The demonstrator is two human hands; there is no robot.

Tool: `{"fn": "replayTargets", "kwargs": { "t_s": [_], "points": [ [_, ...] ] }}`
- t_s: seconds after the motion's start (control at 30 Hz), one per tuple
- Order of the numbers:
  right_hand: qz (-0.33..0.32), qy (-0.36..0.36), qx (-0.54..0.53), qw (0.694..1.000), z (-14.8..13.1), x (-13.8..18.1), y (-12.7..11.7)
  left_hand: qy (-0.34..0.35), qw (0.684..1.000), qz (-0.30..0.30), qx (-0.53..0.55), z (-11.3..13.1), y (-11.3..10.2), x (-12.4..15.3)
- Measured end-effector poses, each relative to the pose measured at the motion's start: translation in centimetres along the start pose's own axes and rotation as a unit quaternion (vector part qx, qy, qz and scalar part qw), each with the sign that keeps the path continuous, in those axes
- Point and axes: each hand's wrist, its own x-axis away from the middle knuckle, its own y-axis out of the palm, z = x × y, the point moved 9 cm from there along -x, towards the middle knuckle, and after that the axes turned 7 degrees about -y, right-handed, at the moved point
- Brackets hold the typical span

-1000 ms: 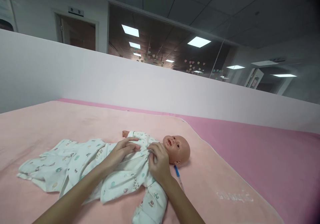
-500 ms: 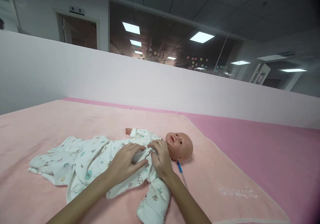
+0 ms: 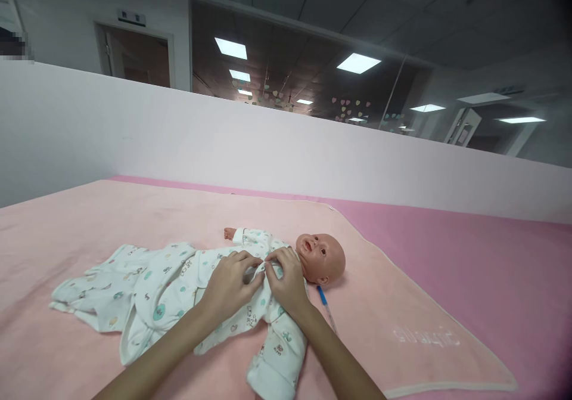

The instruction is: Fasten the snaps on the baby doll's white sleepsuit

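Observation:
A baby doll [image 3: 322,259] lies on its back on a light pink blanket [image 3: 393,322], head to the right. It wears a white printed romper [image 3: 152,284] whose legs spread to the left. My left hand [image 3: 230,284] rests on the doll's chest with fingers curled, pinching the romper's front. My right hand [image 3: 286,281] is beside it, just below the doll's chin, fingers also closed on the fabric. The two hands touch at the fingertips.
A blue-tipped pen-like stick [image 3: 325,306] lies on the blanket just under the doll's head. The blanket covers a darker pink surface [image 3: 491,257]. A white partition wall [image 3: 223,143] runs along the far edge, with glass office walls behind.
My left hand has gone from lying flat on the chest to curled, with fingertips meeting my right hand. The doll has stayed in place over the last half second.

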Motion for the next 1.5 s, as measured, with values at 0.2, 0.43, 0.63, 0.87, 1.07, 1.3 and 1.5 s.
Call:
{"fn": "replayTargets", "kwargs": {
  "t_s": [0.2,0.43,0.63,0.87,1.07,1.3,1.5],
  "points": [
    [0.001,0.008,-0.019,1.000,0.3,0.0,0.1,0.016,0.999,0.018,-0.047,0.1,0.5,-0.1],
    [-0.002,0.009,-0.026,1.000,0.2,0.0,0.1,0.049,0.994,0.003,-0.101,0.4,1.5,0.0],
    [-0.003,0.012,-0.037,0.999,0.0,-0.1,0.0,0.050,0.997,-0.037,-0.054,0.2,1.4,0.0],
    [-0.009,0.016,-0.045,0.999,0.1,0.0,0.1,0.054,0.996,-0.074,-0.009,-0.1,1.5,0.1],
    [-0.005,0.017,-0.037,0.999,0.2,0.0,0.0,0.053,0.987,-0.118,0.090,0.0,0.8,0.4],
    [0.002,0.015,-0.038,0.999,0.2,0.1,-0.1,0.006,0.975,-0.131,0.180,-1.0,0.2,0.1],
    [0.004,0.012,-0.023,1.000,0.4,0.0,-0.1,-0.039,0.969,-0.115,0.215,-2.0,-0.1,-0.2]
  ]
}}
